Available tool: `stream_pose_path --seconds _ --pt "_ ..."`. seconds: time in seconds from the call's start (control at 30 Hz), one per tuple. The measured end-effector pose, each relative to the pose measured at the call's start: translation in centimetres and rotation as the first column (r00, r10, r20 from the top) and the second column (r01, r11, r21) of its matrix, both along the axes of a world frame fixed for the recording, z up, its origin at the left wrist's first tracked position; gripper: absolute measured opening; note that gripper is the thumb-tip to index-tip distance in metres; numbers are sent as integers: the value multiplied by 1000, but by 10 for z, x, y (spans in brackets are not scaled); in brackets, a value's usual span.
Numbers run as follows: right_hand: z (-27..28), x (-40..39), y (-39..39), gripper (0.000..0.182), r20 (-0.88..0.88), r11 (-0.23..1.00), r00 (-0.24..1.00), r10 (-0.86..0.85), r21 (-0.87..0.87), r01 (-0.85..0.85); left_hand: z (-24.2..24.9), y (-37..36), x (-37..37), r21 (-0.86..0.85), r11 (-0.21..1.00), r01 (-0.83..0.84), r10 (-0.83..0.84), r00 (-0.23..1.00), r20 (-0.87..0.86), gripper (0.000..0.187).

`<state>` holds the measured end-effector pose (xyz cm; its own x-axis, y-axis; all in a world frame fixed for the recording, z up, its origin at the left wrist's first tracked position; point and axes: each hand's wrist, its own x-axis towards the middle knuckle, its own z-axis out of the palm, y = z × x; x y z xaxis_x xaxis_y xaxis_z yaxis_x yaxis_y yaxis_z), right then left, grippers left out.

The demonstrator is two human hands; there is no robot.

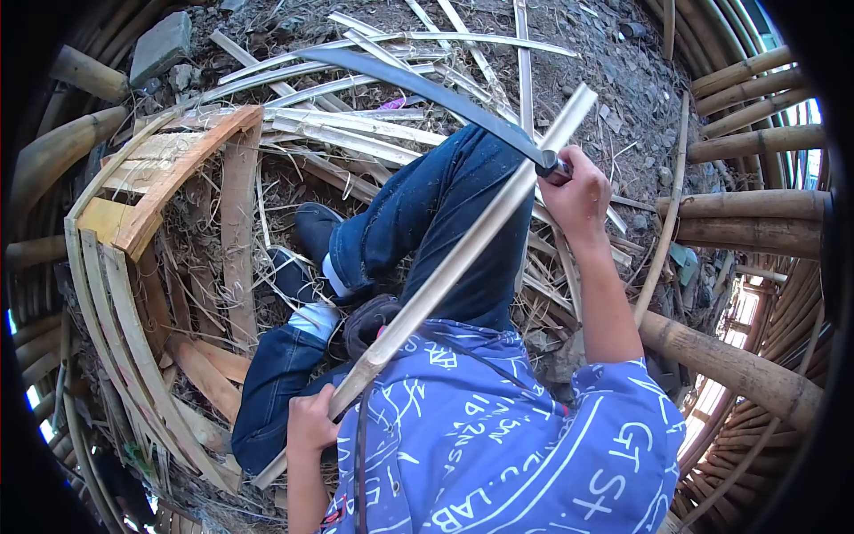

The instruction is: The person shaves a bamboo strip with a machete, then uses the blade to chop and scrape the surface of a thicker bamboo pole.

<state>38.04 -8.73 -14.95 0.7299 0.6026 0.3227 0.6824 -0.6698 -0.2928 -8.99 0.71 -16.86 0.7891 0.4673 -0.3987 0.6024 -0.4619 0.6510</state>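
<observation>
My right hand [578, 196] is closed round the dark handle of a long machete [418, 87]. Its curved blade points to the upper left, passing over my raised knee. A pale split bamboo strip [454, 254] runs slantwise across my lap, from beside my left hip up past the machete handle. My left hand [311, 422] is wrapped round the strip's lower part. Near the handle, the blade's base overlaps the strip's upper part. The palm sides of both hands are hidden.
Split bamboo strips [356, 133] lie scattered over the dirt ground [636, 107] ahead. To the left stands a curved wood and bamboo frame [111, 303]. A grey block [161, 46] lies at the upper left. Thick bamboo poles [747, 215] line the right side.
</observation>
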Motion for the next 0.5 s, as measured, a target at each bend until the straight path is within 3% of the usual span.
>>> stream_pose_path --seconds 0.2,0.33,0.5 --pt "-12 8 -24 11 28 996 1000 -5 -93 7 7 3 19 55 994 98 -85 975 -208 36" --pt "-21 4 -36 10 -81 986 995 -60 -158 47 14 3 30 56 995 83 -70 978 -199 38" --pt "-42 3 -41 7 -62 984 997 -37 -179 25 14 4 41 152 987 53 -29 988 -152 46"
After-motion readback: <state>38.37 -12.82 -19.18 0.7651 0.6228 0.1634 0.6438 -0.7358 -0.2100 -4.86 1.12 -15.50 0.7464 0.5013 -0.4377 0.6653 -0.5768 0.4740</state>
